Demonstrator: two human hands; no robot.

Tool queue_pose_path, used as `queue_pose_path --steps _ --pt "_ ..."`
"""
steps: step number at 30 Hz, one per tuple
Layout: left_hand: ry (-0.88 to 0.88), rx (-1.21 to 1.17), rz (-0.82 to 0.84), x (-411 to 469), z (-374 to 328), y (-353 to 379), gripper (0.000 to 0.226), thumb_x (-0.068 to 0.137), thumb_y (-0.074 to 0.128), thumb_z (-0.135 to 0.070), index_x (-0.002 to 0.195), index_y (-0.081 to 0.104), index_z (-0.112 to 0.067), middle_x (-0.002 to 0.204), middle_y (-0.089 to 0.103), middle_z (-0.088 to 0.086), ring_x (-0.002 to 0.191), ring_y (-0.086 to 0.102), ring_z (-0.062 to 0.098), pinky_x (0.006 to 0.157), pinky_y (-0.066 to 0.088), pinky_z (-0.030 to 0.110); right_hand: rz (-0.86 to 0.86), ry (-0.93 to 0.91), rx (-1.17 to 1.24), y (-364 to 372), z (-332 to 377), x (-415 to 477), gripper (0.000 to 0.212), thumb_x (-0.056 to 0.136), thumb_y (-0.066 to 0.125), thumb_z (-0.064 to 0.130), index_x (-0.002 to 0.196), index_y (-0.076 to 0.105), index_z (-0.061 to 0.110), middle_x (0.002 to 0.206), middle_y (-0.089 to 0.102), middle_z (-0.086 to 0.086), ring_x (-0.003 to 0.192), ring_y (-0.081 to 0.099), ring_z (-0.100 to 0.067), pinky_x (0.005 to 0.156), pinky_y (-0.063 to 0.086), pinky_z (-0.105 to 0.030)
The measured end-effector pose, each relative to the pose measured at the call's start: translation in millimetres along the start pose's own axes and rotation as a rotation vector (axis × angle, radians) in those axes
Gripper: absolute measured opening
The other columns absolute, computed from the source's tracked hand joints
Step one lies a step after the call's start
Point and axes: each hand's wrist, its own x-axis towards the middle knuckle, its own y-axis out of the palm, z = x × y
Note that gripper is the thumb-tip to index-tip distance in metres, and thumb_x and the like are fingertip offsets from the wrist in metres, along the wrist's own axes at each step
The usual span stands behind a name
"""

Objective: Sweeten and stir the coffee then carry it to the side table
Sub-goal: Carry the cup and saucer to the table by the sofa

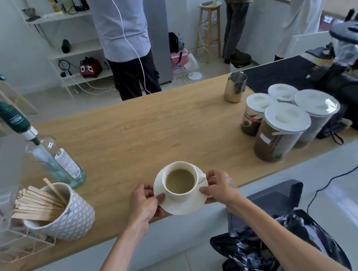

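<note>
A broad stretch of bare light wooden counter [148, 126] lies open ahead, hemmed on the left by a white patterned ceramic pot of wooden stir sticks [64, 214] and a clear glass pump bottle [58, 163], on the right by white-lidded clear canisters [282, 128].

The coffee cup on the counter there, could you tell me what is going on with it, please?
A person grips a white saucer by both sides, left hand and right hand, at the near edge of the wooden counter. The white cup on it holds pale, milky coffee, with no stirrer in it. A patterned pot of wooden stir sticks stands to the left. Whether the saucer has lifted off the counter is unclear.
</note>
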Motion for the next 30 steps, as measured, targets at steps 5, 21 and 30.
queue_pose_path --steps 5,21,30 --pt "0.009 -0.024 0.123 -27 -3 43 0.021 0.088 0.072 0.012 0.099 0.066 -0.005 0.063 0.069 0.002 0.044 0.056 0.022 0.045 0.048 0.03 -0.071 0.005 0.092 -52 -23 -34 0.032 0.084 0.068 -0.004 0.111 0.055 0.007 0.107 0.071 -0.015 0.099 0.07 -0.029 0.07 0.065 -0.04" --pt "0.128 0.12 0.546 -135 -5 153 0.018 0.093 0.07 0.005 0.105 0.066 -0.008 0.085 0.073 0.008 0.057 0.068 0.018 0.045 0.055 0.03 -0.482 -0.002 0.367 -149 -104 -193 0.033 0.086 0.068 0.0 0.115 0.061 0.012 0.108 0.072 -0.01 0.102 0.071 -0.026 0.072 0.064 -0.039" --pt "0.165 0.219 0.762 -212 8 206 0.015 0.095 0.069 0.0 0.107 0.064 -0.008 0.093 0.073 0.012 0.066 0.067 0.024 0.041 0.052 0.025 -0.693 0.012 0.473 -178 -146 -300 0.04 0.081 0.064 -0.011 0.115 0.065 0.009 0.102 0.075 -0.008 0.094 0.071 -0.025 0.067 0.06 -0.034"
